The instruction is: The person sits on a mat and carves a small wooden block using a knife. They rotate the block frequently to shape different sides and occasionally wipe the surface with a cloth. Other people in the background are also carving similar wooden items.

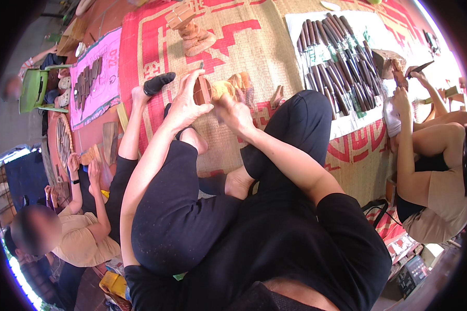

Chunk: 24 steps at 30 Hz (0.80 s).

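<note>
My left hand is closed round a reddish-brown wooden block, thumb below and fingers above, raised over the mat in front of my knees. Close against the block's right side is my right hand, its fingers curled and a little smeared by motion. What it grips, if anything, I cannot make out. Just beyond it shows a yellowish carved wooden figure, partly hidden by that hand. Farther off stands another carved wooden figure with a squared block on top.
A red and straw-coloured woven mat lies under me. At the right, a white sheet bears rows of dark-handled carving tools. A pink sheet at the left bears more. People work on both sides, one holding a blade.
</note>
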{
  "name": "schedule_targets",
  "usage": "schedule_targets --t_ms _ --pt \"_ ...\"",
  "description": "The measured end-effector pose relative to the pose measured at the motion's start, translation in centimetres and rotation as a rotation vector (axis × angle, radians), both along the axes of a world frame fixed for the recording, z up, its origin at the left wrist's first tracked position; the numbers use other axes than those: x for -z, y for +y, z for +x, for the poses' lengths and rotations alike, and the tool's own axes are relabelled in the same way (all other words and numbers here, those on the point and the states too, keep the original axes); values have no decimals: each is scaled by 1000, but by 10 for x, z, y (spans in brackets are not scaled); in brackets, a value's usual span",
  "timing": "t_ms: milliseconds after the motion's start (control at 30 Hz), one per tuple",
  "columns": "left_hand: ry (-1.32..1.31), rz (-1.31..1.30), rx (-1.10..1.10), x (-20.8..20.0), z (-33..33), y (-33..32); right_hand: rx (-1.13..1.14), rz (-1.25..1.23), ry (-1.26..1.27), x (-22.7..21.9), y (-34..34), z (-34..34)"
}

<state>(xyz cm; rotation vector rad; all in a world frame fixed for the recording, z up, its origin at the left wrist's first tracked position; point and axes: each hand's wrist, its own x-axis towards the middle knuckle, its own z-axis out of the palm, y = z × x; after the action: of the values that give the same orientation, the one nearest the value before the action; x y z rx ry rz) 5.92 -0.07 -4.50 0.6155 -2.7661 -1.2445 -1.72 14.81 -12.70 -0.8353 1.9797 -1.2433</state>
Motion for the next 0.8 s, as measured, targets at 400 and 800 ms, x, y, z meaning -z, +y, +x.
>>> schedule_targets --t_ms 400,800 --pt "-15 -7 -8 -2 -4 1 226 -168 160 14 -15 -11" --pt "-23 -7 -28 0 0 -2 237 -120 124 -1 -19 -23"
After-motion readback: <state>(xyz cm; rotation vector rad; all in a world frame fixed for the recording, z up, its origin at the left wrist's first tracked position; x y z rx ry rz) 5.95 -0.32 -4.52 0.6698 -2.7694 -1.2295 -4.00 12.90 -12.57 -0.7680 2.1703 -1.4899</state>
